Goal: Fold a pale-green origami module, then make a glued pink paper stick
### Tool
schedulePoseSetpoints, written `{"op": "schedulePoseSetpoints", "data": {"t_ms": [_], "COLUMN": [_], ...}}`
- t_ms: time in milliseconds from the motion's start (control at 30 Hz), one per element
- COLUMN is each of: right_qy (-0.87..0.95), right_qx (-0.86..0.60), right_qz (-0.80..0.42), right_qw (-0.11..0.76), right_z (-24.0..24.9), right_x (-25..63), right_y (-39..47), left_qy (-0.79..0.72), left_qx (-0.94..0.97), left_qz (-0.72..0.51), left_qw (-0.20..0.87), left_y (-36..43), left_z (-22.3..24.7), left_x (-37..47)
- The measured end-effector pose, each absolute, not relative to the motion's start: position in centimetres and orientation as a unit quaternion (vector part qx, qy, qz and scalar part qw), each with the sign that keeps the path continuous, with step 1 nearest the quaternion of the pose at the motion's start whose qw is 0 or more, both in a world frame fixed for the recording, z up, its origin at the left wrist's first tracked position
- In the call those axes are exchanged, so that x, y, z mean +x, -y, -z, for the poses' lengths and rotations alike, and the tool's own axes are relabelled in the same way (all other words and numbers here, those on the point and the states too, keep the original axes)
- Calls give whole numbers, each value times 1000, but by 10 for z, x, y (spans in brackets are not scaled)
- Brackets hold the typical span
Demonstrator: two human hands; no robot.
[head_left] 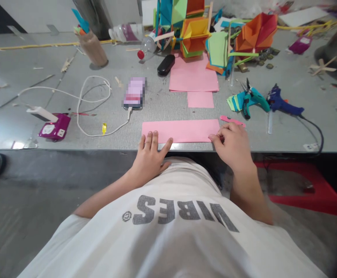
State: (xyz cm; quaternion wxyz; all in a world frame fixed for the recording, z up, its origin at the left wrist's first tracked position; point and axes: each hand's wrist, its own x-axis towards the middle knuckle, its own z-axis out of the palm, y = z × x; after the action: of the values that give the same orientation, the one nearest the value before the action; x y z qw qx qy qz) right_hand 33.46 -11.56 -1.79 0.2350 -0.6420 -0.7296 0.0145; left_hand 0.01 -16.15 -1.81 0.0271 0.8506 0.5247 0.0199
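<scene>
A long pink paper strip (185, 130) lies flat along the table's front edge. My left hand (153, 154) rests on its left end with the fingers spread. At the right end, my right hand (232, 146) has thumb and fingers drawn together at the strip's corner; whether they grip the paper is hard to tell. Just above my right hand lies a bright pink cutter (228, 119), partly covered by it. Behind the strip are a small pink paper piece (200, 100) and larger pink sheets (193, 79).
A charging phone (135, 92) and its white cable are at the left, near a purple adapter (55, 126). Teal pliers (255, 101) and a blue glue gun (284, 102) lie at the right. Colourful paper shapes (195, 34), a bottle (148, 46) and a cup (93, 48) stand behind.
</scene>
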Motion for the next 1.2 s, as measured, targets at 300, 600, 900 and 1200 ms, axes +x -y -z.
{"op": "schedulePoseSetpoints", "data": {"t_ms": [300,600,900,1200], "right_qy": [932,922,914,918], "right_qx": [-286,-329,-353,-343], "right_qz": [-16,-12,-9,-18], "right_qw": [222,203,200,199], "right_z": [35,53,47,53], "right_x": [262,258,250,234], "right_y": [152,152,157,151], "left_qy": [-531,-527,-539,-533], "left_qx": [847,849,841,844], "left_qz": [-5,-2,-6,-17], "left_qw": [35,37,46,56], "left_y": [161,161,161,161], "left_z": [15,13,14,17], "left_x": [3,3,5,2]}}
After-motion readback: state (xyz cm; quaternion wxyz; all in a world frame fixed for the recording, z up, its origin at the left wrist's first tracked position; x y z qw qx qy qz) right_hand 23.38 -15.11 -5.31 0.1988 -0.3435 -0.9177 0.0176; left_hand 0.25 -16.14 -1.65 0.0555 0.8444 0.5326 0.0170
